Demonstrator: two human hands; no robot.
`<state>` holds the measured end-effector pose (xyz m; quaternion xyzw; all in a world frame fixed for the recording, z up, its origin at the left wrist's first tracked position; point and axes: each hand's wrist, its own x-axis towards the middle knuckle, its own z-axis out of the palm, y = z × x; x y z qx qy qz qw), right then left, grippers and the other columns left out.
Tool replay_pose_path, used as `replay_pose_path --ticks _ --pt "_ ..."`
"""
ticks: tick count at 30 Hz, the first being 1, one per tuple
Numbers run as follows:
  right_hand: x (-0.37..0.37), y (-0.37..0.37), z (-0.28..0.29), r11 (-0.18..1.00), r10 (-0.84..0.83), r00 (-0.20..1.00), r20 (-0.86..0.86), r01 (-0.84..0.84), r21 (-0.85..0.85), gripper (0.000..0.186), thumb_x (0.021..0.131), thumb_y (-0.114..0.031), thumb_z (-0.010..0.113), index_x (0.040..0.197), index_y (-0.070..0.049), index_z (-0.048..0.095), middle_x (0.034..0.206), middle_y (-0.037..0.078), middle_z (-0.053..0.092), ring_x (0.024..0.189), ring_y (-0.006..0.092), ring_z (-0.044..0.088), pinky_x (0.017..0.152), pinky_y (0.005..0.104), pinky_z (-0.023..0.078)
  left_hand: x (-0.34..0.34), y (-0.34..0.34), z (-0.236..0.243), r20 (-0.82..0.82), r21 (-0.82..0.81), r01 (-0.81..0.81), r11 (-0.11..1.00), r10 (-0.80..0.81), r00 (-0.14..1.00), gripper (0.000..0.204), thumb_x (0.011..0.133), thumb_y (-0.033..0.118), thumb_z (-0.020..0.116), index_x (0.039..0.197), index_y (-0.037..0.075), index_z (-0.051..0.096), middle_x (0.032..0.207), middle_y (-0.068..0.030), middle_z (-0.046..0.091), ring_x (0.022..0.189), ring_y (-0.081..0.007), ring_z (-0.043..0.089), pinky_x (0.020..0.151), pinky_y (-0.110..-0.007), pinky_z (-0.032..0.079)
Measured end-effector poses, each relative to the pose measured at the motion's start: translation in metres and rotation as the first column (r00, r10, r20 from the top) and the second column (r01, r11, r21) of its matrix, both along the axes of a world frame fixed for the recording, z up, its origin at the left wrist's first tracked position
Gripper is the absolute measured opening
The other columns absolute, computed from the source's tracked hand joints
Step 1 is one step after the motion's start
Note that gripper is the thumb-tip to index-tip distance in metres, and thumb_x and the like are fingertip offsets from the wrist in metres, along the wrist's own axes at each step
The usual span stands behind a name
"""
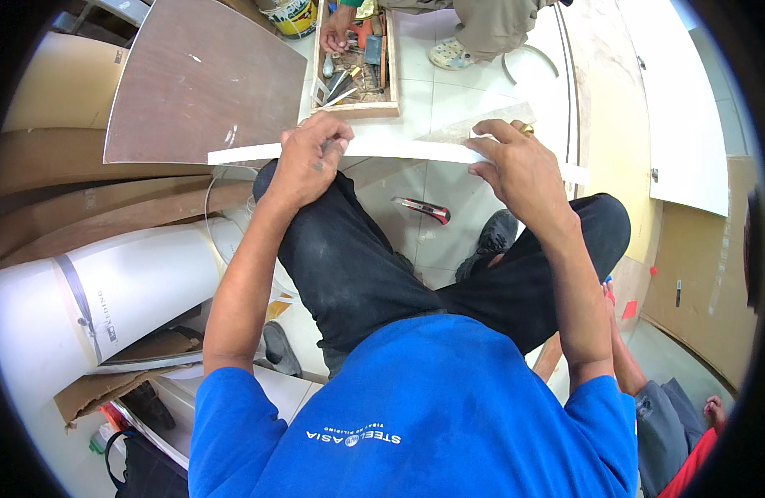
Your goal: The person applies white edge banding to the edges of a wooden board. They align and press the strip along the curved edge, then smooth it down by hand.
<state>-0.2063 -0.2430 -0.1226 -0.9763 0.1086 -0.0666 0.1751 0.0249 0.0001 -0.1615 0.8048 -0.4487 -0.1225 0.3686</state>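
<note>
A long, narrow white strip (399,148) stretches from side to side above my knees. My left hand (312,153) grips it left of the middle, fingers curled over its edge. Toward the strip's right end, my right hand (515,162) pinches it between thumb and fingers, and a ring shows on that hand. Below the strip, a red and grey utility knife (422,209) lies on the tiled floor between my legs. Just beyond the strip, a thin flat offcut (478,124) rests on the floor.
A wooden tray (393,108) of hand tools stands ahead, with another person's hand (337,31) in it. That side also has a shoe (451,55) and a bucket (293,18). A brown panel (204,83) and a white roll (142,290) are left. Another person sits at lower right.
</note>
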Motion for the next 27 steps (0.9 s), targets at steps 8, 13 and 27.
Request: replay_pose_path --ticks 8,13,27 --pt "-0.003 0.003 -0.009 1.000 -0.009 0.999 0.037 0.009 0.001 0.028 0.088 -0.014 0.081 0.115 -0.005 0.081 0.124 0.011 0.073 0.108 0.0333 0.073 0.091 0.0439 0.059 -0.022 -0.020 -0.002 0.041 0.024 0.036 0.999 -0.037 0.999 0.009 0.092 -0.003 0.070 0.100 0.000 0.068 0.097 -0.0111 0.068 0.092 -0.0287 0.068 0.085 -0.040 0.052" --pt "-0.003 0.006 -0.014 1.000 -0.013 0.997 0.078 0.013 -0.006 0.027 0.086 -0.013 0.081 0.111 -0.004 0.080 0.121 0.011 0.071 0.107 0.0342 0.071 0.089 0.0449 0.059 -0.030 -0.024 0.000 0.231 0.101 -0.013 0.995 -0.010 0.973 0.013 0.090 -0.003 0.071 0.100 0.004 0.068 0.098 -0.0105 0.066 0.092 -0.0321 0.066 0.089 -0.041 0.047" --pt "-0.006 0.009 -0.026 0.997 -0.010 0.988 0.152 0.021 -0.068 0.021 0.079 -0.006 0.072 0.098 -0.001 0.078 0.119 0.013 0.066 0.106 0.0339 0.069 0.086 0.0445 0.058 -0.057 -0.064 -0.002 0.085 0.126 0.049 0.991 -0.060 0.995 0.010 0.092 -0.002 0.068 0.099 0.006 0.065 0.099 -0.0111 0.064 0.099 -0.0324 0.063 0.090 -0.043 0.043"
